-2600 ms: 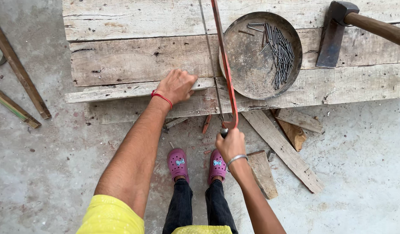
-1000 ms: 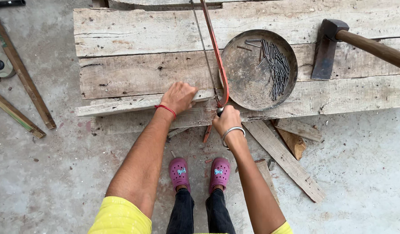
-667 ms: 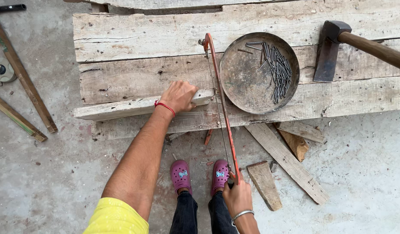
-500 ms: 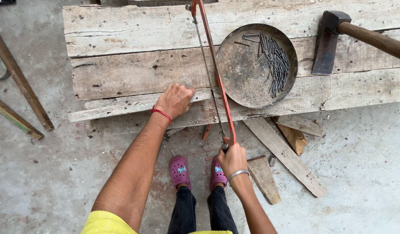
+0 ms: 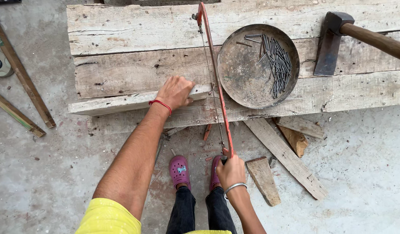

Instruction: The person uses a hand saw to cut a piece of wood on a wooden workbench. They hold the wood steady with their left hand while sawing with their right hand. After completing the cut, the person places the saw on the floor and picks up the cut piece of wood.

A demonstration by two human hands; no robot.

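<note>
Red-framed and narrow, the hacksaw [image 5: 215, 82] runs from our right hand [image 5: 230, 170] up across the stacked planks [image 5: 135, 26] towards their far edge. We hold its handle end with the right hand curled shut round it, low in the view, just off the near edge of the planks and above our pink clogs [image 5: 179, 171]. The blade crosses the end of a pale wooden strip [image 5: 122, 103] that lies along the near edge. Our left hand [image 5: 175, 92] presses flat on that strip, fingers spread over its top rather than wrapped, just left of where the blade meets the wood; a red band sits at that wrist.

To the right of the saw frame, touching or nearly so, a round rusty metal pan [image 5: 258, 65] rests on the planks with a heap of nails [image 5: 278, 63] in its far right part. At the far right corner lies an axe [image 5: 334, 41], head down on the wood. Offcuts of wood [image 5: 286, 151] lie on the concrete floor [image 5: 364, 173] by our feet.
</note>
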